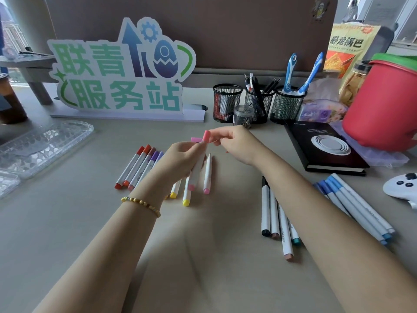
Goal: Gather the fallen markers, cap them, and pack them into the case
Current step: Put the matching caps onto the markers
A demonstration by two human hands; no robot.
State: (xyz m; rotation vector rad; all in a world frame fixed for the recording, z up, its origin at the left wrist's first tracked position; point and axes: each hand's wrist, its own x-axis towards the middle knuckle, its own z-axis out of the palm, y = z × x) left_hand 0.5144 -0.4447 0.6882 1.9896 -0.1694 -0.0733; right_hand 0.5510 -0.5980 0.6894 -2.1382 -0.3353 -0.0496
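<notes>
**Capping a pink marker over the worktop**

Left hand (180, 159) grips pink marker (198, 168); right hand (234, 141) pinches its pink cap (206, 136), probably seated. Capped markers (137, 167) lie left, partly hidden by the wrist. Clear case (40, 145) far left; blue markers (356, 206), notebook (327, 145) right.

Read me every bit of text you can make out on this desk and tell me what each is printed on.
"联青" over "服务站": standing sign.
"卧龙锅巴": snack bag.
Small white heading on the black notebook: too small to read.
Print along the marker barrels: too blurred to read.
</notes>
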